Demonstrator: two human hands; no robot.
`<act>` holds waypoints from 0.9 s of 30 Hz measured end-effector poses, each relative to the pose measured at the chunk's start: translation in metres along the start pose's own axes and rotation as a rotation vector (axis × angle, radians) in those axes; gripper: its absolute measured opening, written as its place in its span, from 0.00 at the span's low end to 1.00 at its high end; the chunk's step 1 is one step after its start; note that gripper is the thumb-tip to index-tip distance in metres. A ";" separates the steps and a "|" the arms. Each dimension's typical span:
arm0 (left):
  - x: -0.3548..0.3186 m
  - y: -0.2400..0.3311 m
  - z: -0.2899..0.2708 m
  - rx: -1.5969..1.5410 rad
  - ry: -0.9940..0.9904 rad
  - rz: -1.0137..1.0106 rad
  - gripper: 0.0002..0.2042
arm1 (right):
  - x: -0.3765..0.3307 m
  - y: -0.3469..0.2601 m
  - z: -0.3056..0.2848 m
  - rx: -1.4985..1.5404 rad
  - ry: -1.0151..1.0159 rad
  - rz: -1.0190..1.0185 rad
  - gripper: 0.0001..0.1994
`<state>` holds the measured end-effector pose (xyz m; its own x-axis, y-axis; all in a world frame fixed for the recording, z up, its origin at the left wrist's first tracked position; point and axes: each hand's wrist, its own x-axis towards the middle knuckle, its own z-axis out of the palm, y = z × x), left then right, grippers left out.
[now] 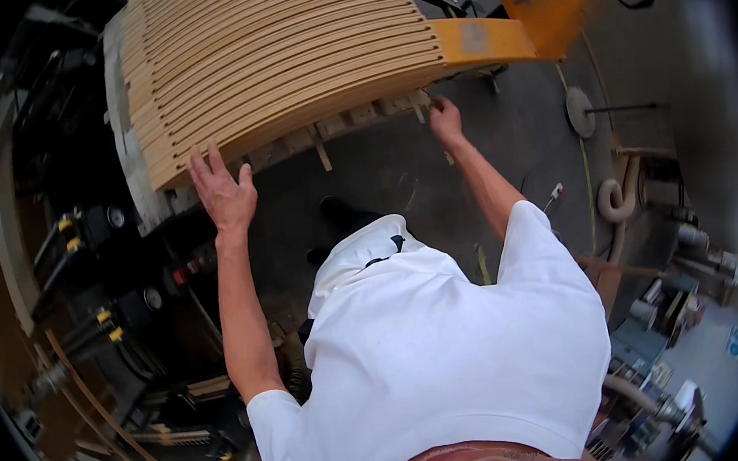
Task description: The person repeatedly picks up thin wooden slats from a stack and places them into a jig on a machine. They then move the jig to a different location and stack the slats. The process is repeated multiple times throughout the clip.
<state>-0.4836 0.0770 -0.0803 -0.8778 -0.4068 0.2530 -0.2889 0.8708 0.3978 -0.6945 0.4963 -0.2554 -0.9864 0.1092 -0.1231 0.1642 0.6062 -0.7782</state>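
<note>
Wooden slats [283, 53] with dark holes near their ends lie side by side in a wide stack on a pallet [119, 103]. My left hand [225, 190] has its fingers spread, with the fingertips at the near left edge of the stack. By the near right corner, just below the slats, is my right hand [446, 123], its fingers curled closed. Whether it grips anything is hidden. Close to it a thin wood strip [417, 108] pokes out from beneath the stack. Another strip [323, 151] juts out nearer the middle.
An orange metal frame [493, 40] stands against the stack's right side. Dark machinery with gauges [115, 217] lines the left. On the right are a round disc on a rod [581, 113], a curled hose [619, 200] and a cluttered bench [661, 363].
</note>
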 end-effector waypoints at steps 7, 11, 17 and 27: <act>0.026 -0.017 0.051 0.139 -0.081 0.014 0.38 | 0.057 0.003 0.016 0.588 -0.148 0.097 0.23; 0.020 -0.015 0.050 0.102 -0.084 -0.030 0.38 | 0.043 -0.015 0.025 0.569 -0.080 0.137 0.22; 0.014 -0.015 0.049 0.089 -0.075 -0.048 0.38 | 0.018 -0.013 -0.001 0.299 -0.145 0.144 0.22; 0.011 -0.022 0.047 0.054 -0.020 -0.057 0.37 | 0.000 -0.103 -0.060 0.094 0.337 -0.407 0.13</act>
<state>-0.5046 0.0666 -0.1282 -0.8669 -0.4505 0.2134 -0.3580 0.8605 0.3623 -0.7105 0.4814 -0.1387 -0.9097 0.1360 0.3925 -0.2476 0.5810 -0.7753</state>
